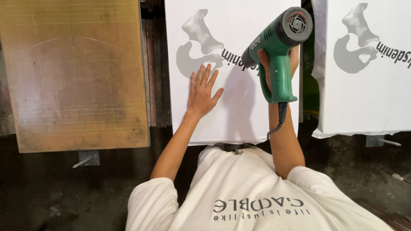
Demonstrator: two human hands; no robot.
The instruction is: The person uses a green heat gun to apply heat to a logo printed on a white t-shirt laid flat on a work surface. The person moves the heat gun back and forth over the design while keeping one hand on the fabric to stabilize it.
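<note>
aiming one heat gun (pixel 278 47), two shirts (pixel 239 111)

A green heat gun (pixel 277 47) with a black nozzle and cord is seen. White fabric (pixel 239 111) is printed with a grey abstract shape and black lettering. A brown board (pixel 75 77) is marked with faint pale lines.

Green heat gun (pixel 278 47) held nozzle-down over white printed fabric (pixel 239 111) (grey motif).

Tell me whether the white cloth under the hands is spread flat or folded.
Spread flat: the white cloth lies smooth over its board, left hand pressed on it.
</note>
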